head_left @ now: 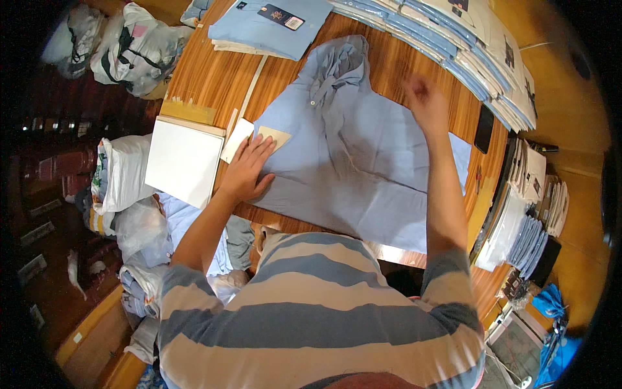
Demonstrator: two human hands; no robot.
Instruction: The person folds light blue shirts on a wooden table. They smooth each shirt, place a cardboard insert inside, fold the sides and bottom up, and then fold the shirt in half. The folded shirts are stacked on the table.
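Note:
A blue-grey shirt (pixel 363 155) lies spread on the wooden table, its collar end (pixel 346 58) bunched and pointing away from me. Flat across the shirt's left edge rests my left hand (pixel 251 172), fingers stretched out over a small cream card (pixel 275 137). Beside those fingers is a white card strip (pixel 237 140). My right hand (pixel 427 107) is above the shirt's right shoulder, its fingers curled and somewhat blurred; whether it holds anything I cannot make out.
A white board (pixel 184 159) lies at the table's left edge. Folded light-blue shirts (pixel 269 29) sit at the back, with tall stacks of bagged shirts (pixel 447 39) behind. A black phone (pixel 484 129) lies at the right edge. Bags (pixel 126 172) crowd the left side.

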